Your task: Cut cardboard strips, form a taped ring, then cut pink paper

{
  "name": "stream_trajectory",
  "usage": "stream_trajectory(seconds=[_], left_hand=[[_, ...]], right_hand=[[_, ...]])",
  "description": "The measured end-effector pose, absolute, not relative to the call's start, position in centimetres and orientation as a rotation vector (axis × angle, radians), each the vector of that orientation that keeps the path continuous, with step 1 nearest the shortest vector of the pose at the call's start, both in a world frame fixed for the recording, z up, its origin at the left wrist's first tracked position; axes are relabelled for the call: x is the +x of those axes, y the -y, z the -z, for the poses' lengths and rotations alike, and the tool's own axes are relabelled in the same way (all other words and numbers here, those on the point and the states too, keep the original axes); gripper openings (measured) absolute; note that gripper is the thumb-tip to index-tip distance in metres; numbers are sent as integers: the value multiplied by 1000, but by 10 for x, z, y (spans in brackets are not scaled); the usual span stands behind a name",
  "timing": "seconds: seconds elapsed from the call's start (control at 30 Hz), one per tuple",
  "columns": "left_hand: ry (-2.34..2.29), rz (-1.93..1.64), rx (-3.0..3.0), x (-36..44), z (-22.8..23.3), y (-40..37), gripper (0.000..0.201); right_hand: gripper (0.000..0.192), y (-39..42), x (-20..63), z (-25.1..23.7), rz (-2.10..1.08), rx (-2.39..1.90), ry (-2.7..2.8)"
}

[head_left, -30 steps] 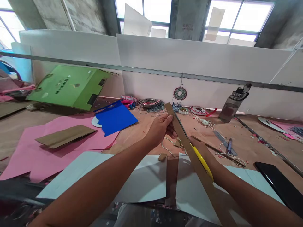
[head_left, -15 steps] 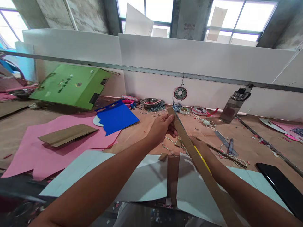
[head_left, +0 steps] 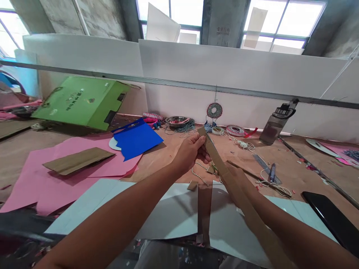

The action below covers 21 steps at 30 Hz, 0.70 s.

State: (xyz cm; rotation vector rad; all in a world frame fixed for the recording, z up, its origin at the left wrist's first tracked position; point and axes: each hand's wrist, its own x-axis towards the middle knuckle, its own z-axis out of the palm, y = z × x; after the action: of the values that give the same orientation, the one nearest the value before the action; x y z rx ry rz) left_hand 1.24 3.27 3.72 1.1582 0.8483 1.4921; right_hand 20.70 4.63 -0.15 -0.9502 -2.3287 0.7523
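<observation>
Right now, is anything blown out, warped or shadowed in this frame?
Head view: the windows are blown out white; the metal rail bows from wide-angle distortion; the cardboard strip in the left hand throws a dark shadow on the white sheet.

Both bare forearms reach forward; the left hand [head_left: 190, 151] pinches with thumb and fingers, the right hand [head_left: 238, 183] curled closed lower down.

A brown bench [head_left: 157, 158] is carrying a litter of craft stuff. Pink paper sheets [head_left: 42, 179] are lying at the left with a folded brown card [head_left: 77, 160] on them, and a blue sheet [head_left: 137, 139] is overlapping their far edge. A green box [head_left: 81, 101] is leaning by the wall. White sheets [head_left: 168, 213] are covering the near edge. A water bottle [head_left: 276, 123], cord [head_left: 276, 186] and a black phone [head_left: 331, 218] are sitting to the right.
</observation>
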Motion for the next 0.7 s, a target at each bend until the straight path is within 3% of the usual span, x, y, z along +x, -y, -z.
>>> stream_trajectory(seconds=[0.7], left_hand=[[-854,-1469,1181,13,-35,-35,27]], right_hand=[[40,-42,206,-17,-864,-1018,2321]])
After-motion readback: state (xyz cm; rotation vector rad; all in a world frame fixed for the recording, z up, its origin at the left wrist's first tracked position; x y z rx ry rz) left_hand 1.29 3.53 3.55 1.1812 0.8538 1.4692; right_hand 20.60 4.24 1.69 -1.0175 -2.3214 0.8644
